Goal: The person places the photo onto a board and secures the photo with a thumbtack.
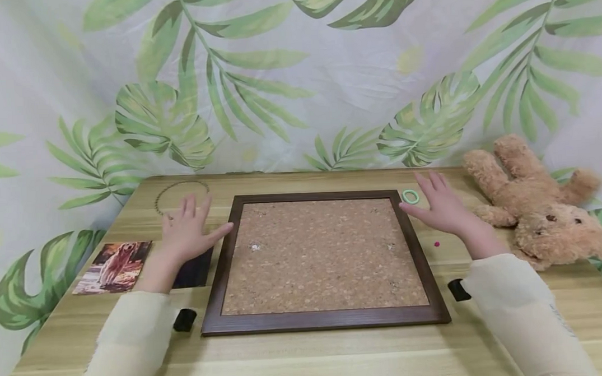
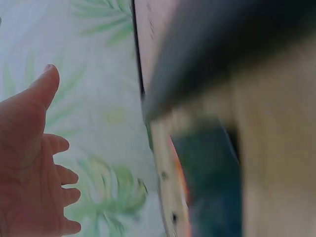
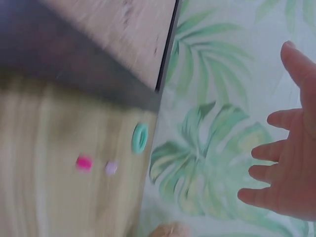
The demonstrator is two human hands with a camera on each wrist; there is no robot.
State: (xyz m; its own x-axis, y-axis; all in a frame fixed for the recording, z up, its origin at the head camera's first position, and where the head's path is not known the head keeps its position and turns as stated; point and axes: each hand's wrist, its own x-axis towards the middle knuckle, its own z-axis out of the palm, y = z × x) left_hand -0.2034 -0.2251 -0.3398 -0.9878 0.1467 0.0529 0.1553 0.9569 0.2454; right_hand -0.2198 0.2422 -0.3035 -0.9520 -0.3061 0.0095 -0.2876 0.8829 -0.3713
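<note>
A cork board (image 1: 319,260) in a dark brown wooden frame (image 1: 327,320) lies between my two hands. My left hand (image 1: 187,235) is raised beside the frame's left side, fingers spread, holding nothing. Behind its wrist, partly hidden, lies a dark card (image 1: 193,271). On the other side, my right hand (image 1: 445,207) is also held up with spread fingers and an empty palm. Near its fingers is a mint-green ring (image 1: 410,196), and closer to me a small pink piece (image 1: 437,244). The right wrist view also shows a tiny pale purple piece (image 3: 111,168).
A dog photo (image 1: 115,266) lies on the wooden table (image 1: 328,358) at left, with a beaded chain (image 1: 157,197) behind the left hand. A teddy bear (image 1: 549,216) lies at the right edge. Leaf-patterned cloth (image 1: 275,60) hangs behind.
</note>
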